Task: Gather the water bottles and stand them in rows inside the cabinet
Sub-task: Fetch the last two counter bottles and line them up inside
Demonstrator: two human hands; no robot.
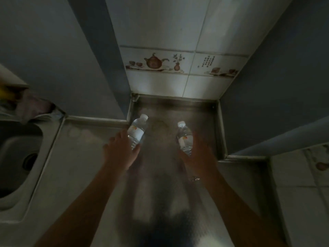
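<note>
Two clear water bottles with white caps and white labels are held over a steel counter recess. My left hand (pixel 121 152) grips the lower part of the left bottle (pixel 138 131), which tilts to the right. My right hand (pixel 197 155) grips the base of the right bottle (pixel 185 138), which leans slightly left. Both bottles are above the recessed steel surface (pixel 201 118) between two dark blue cabinet walls. No cabinet interior or shelf shows.
A steel sink (pixel 19 157) lies at the left, with crumpled bags (pixel 32 106) behind it. Tiled wall with a teapot picture (pixel 154 61) closes the recess at the back. Blue panels (pixel 284 86) flank it. A tiled ledge (pixel 302 184) is at the right.
</note>
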